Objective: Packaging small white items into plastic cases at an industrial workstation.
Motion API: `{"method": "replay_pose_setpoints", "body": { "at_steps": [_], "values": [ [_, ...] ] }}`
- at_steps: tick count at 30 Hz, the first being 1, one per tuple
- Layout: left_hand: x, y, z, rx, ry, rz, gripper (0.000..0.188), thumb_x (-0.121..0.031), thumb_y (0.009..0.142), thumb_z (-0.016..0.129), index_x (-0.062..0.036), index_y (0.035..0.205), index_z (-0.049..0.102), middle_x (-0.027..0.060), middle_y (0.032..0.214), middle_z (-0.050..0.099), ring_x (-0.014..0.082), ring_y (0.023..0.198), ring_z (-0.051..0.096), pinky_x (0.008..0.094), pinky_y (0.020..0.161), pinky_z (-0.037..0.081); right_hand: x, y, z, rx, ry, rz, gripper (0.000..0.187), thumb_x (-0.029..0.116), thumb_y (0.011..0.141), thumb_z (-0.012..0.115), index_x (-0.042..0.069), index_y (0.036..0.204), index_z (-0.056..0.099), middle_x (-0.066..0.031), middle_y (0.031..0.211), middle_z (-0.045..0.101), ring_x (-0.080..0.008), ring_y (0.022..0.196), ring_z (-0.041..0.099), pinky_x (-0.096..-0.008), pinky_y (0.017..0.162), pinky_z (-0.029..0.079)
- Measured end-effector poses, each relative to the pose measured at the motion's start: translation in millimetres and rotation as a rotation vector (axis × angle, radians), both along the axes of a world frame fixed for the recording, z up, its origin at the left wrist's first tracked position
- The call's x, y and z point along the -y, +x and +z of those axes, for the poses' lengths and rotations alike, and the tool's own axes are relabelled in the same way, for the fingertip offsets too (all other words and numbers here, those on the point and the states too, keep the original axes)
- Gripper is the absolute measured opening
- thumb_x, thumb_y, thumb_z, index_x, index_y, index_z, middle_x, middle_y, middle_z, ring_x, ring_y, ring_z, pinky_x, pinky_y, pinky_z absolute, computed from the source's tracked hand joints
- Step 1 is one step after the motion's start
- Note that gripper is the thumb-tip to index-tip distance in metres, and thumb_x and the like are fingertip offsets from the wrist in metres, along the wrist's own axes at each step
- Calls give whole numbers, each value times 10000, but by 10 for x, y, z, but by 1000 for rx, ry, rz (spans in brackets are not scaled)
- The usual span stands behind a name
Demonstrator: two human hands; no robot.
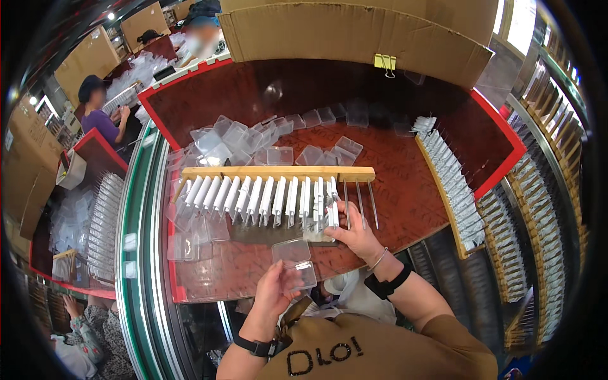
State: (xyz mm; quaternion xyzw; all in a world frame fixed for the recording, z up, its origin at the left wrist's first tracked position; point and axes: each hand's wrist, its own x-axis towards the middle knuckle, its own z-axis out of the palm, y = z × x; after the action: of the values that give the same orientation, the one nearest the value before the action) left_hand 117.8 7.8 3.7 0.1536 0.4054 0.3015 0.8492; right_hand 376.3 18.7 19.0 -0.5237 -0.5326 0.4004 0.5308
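Observation:
My left hand [272, 288] holds a small clear plastic box [292, 252], its hinged lid swung open, near the table's front edge. My right hand [358, 238] is closed with thumb and fingers round a small white piece [332, 216] at the right end of a rack. The rack has a wooden bar [272, 171] with metal rods pointing toward me. White strip-like pieces [258, 197] sit on most rods in a row. To the right of my right hand, a few bare rods [373, 206] stick out. My fingers partly hide the gripped piece.
Loose clear boxes [231, 140] are heaped behind the rack. A loaded rack [451, 183] leans at the table's right, with more racks [506, 234] beyond. A green conveyor [140, 209] runs along the left. A person in purple [101, 117] works at the far left.

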Motion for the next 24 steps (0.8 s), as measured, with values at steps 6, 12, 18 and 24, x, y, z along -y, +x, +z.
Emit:
{"method": "replay_pose_setpoints", "body": {
  "at_steps": [6,12,18,24],
  "values": [
    [-64,327,108,-119,19,-101,314,-376,991,451,-113,1120,565,73,921,677,235,780,663,328,562,515,-1,-58,-5,123,42,-140,608,231,783,758,-1,1261,461,-102,1173,496,-190,1075,522,-337,898,448],
    [-62,538,81,118,-77,-67,385,-391,1004,413,-55,1158,520,107,1011,644,258,843,653,345,586,546,483,-318,-102,-136,74,-34,592,226,710,809,38,1208,551,-158,1455,241,-294,1388,243,-378,1130,216],
    [-53,596,134,303,-102,-47,470,-400,1008,377,-53,1317,446,155,1222,577,275,1012,627,389,752,557,664,-422,-238,-16,128,-7,586,236,716,813,87,1223,559,-152,1477,209,-315,1387,232,-422,1129,208],
    [-110,487,78,109,-102,34,370,-410,1003,399,-89,1118,542,95,977,675,234,760,683,333,513,545,505,-264,-89,298,55,1,690,254,708,810,51,1303,525,-162,1383,318,-274,1295,323,-380,1071,306]
  ]
}}
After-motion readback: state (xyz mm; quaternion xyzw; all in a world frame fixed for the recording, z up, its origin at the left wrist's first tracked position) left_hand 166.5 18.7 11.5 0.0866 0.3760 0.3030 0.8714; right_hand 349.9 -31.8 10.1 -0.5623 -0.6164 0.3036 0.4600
